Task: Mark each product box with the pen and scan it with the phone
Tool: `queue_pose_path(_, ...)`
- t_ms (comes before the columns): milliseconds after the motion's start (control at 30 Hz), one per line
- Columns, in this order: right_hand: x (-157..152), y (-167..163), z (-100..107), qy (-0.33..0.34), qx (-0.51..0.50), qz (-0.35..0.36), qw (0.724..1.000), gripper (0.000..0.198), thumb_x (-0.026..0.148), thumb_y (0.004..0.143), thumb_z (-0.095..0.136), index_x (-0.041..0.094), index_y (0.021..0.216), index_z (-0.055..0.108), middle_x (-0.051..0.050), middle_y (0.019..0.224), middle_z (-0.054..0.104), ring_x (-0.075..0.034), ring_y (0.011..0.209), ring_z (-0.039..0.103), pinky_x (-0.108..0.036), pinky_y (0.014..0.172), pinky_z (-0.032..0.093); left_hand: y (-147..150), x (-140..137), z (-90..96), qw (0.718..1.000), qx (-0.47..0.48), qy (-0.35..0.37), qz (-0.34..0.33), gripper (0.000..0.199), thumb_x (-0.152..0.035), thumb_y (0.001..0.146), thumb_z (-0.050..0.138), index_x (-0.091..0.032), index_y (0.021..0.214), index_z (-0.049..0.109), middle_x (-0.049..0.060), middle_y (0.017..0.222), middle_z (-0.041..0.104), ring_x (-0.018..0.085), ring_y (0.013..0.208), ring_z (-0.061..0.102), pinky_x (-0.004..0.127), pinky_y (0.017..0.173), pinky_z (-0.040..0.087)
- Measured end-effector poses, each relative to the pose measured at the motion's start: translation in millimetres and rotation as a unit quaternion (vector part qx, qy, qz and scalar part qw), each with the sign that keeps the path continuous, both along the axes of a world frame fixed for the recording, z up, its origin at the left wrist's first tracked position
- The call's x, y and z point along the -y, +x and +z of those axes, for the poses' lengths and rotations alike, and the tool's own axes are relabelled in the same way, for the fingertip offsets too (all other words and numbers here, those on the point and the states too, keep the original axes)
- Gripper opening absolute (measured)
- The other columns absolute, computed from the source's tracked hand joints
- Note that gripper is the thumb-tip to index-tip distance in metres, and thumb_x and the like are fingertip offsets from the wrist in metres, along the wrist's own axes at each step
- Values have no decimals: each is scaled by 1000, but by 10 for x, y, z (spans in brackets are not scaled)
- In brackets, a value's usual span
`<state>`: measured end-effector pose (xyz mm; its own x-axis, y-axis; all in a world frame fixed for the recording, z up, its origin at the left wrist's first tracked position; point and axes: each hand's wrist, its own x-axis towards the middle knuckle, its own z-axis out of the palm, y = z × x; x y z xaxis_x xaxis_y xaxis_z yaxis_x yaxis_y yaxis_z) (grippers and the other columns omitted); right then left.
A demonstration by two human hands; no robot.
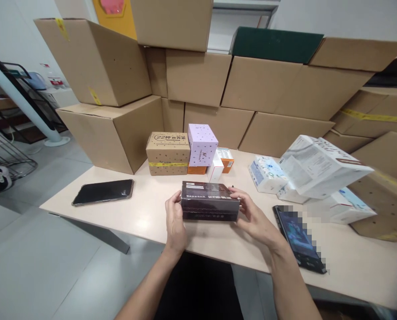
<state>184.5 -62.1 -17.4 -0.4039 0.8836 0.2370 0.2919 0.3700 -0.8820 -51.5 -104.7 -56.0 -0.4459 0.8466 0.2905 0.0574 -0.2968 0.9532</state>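
A dark, shiny box with pale print and a small white label is held between my two hands, just over the near edge of the table. My left hand grips its left end, thumb toward me. At the right end, my right hand has its fingers on the top corner and its thumb lower down. Behind the dark box stand a brown printed carton with yellow tape, a lilac box, a slim white box and an orange-and-white box.
A black phone lies on the table at left. To the right are a tablet-like device, partly pixelated, tissue packs and a white package. Stacked cardboard boxes wall off the back. A person's shoe shows at far left.
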Motion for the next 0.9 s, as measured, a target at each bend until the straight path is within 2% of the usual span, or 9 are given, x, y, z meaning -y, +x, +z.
queue_pose_path(100,-2,39,37,-32,-21,8,999,25,23,88,55,28,109,67,-8,149,47,-25,128,55,-45,105,48,4,7,15,999,-37,-33,-10,45,-51,100,39,-21,130,53,10,128,52,24,125,49,44,109,40)
queue_pose_path(267,-47,46,4,-40,-33,-27,998,21,32,91,56,26,106,70,-9,130,62,-25,115,63,-46,98,52,24,-1,1,994,-89,-63,-13,40,-42,97,51,-24,132,51,10,127,50,25,124,49,45,109,40)
queue_pose_path(400,-38,-5,-36,-76,-27,-91,993,34,45,87,64,24,114,65,-6,95,70,-20,82,66,-34,70,57,25,-19,-39,996,-59,-59,-34,46,-38,96,52,-23,138,45,11,138,50,25,131,48,44,112,39)
queue_pose_path(500,-24,-54,-49,-88,-8,-113,990,42,49,82,69,22,115,65,-7,98,69,-16,69,60,-30,57,54,16,-32,-50,996,-32,-62,-49,47,-36,95,52,-22,139,44,11,141,51,26,133,48,46,115,37)
queue_pose_path(567,-24,-77,-58,-80,-7,-119,990,47,48,81,72,22,119,64,-8,102,69,-16,69,60,-31,59,54,10,-33,-46,997,-7,-57,-55,46,-34,95,53,-21,139,45,11,142,52,26,133,50,46,114,40)
queue_pose_path(633,-30,-91,-67,-55,-30,-126,990,51,44,80,73,23,124,62,-9,105,69,-17,75,62,-34,69,57,10,-30,-44,997,15,-34,-63,47,-32,94,54,-22,139,45,11,145,51,26,135,49,44,114,41)
queue_pose_path(767,-44,-104,-73,-10,-120,-140,983,54,39,81,74,28,129,55,-8,116,67,-20,96,66,-42,94,55,31,-25,-73,999,1,23,-40,55,-24,92,55,-24,145,41,9,153,42,24,145,38,41,122,32)
queue_pose_path(900,-61,-94,-80,-5,-145,-141,979,42,39,82,72,27,120,57,-7,109,69,-21,101,67,-41,94,55,58,-29,-121,999,-7,38,-1,61,-15,87,53,-24,146,40,10,148,46,22,141,43,41,122,31)
